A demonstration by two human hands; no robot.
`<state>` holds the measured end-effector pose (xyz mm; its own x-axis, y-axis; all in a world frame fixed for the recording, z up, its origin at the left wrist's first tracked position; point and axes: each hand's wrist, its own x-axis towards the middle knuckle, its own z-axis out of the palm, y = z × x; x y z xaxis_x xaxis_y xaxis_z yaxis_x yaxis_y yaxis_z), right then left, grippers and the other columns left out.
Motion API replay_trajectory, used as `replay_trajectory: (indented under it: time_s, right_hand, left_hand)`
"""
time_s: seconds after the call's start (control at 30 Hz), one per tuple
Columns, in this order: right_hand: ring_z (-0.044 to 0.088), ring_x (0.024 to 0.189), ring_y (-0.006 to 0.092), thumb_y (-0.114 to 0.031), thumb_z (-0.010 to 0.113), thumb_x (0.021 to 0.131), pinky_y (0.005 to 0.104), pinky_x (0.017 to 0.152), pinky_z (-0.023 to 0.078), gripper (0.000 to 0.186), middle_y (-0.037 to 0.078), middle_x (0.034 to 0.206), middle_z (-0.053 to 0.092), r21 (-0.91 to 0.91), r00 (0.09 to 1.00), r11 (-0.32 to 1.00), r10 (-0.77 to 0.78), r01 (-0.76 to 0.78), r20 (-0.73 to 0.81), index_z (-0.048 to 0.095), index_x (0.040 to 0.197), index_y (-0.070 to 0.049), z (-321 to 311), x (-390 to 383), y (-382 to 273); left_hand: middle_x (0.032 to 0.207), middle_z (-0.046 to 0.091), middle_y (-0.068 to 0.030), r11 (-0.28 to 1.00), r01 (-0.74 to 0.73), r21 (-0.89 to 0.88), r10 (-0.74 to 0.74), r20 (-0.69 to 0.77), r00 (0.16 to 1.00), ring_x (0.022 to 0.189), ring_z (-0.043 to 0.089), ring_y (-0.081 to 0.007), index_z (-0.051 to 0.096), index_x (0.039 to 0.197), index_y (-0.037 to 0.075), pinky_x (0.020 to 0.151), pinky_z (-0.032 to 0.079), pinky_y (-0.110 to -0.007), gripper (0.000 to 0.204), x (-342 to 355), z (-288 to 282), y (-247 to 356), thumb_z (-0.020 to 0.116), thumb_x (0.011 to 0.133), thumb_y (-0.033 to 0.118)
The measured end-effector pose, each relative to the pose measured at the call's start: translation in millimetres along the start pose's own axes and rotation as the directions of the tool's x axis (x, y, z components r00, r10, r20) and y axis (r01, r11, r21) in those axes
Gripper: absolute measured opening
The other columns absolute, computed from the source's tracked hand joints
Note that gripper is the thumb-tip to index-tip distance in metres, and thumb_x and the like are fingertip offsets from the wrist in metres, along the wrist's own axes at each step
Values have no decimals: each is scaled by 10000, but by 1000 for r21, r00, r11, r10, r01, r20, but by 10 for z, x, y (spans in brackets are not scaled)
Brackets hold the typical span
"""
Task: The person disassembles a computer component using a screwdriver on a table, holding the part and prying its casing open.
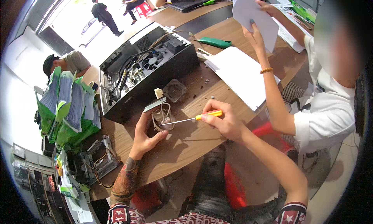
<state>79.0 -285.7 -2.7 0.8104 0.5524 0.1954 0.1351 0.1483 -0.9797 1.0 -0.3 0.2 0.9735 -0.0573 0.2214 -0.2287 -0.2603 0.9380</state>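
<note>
One yellow-handled screwdriver (199, 117), long thin metal shaft (179, 121)

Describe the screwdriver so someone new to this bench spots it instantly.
Find the open black computer case on the wooden table. On the wearer's side of it, the right hand grips the screwdriver, its thin metal shaft pointing left to the wired part at the left hand. Its yellow handle separates it from the green tool by the case's right end.

Red sleeves (290, 214) bear white stars (289, 218) — the left forearm (124, 181) is tattooed.
</note>
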Motion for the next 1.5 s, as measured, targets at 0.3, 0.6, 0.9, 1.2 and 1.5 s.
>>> replay_trajectory:
  time_s: [0.3,0.6,0.9,1.2,1.5]
  right_hand:
    - [461,655,40,-201,646,944,229,592,369,179,-29,710,516,15,999,1000,-27,27,21,581,889,-43,-14,-9,-16]
    - [554,715,101,-271,661,935,277,644,435,258,37,749,619,-11,1000,1000,-1,2,8,665,886,-18,-27,-7,9]
    - [452,669,42,-207,646,953,231,606,372,184,-39,723,502,28,999,999,-27,26,34,580,896,-44,-22,3,40]
    - [449,664,42,-216,647,952,230,600,367,195,-39,718,500,7,999,1000,-11,11,33,583,893,-42,-12,-10,12]
    - [555,673,111,-293,667,921,293,614,431,281,39,699,615,0,999,1000,-30,30,-12,663,864,-18,-20,-22,57]
  left_hand:
    - [1454,498,-189,995,-61,83,61,10,998,1374,462,-286,384,1473,-50,1180,298,-399,871,16,11,11,848,782,207]
    - [1422,526,-171,998,-36,49,37,-23,999,1349,477,-268,412,1456,-47,1160,316,-388,845,-7,32,49,848,766,176]
    - [1406,539,-171,991,-65,115,69,-32,997,1334,493,-266,420,1453,-40,1150,331,-389,859,-10,24,8,863,762,213]
    - [1404,542,-165,993,-63,103,66,-31,997,1332,497,-267,421,1457,-33,1152,331,-389,865,1,27,-2,862,766,243]
    - [1386,553,-160,990,-59,132,63,-28,998,1329,496,-262,433,1442,-38,1153,322,-375,849,-3,33,-2,863,759,226]
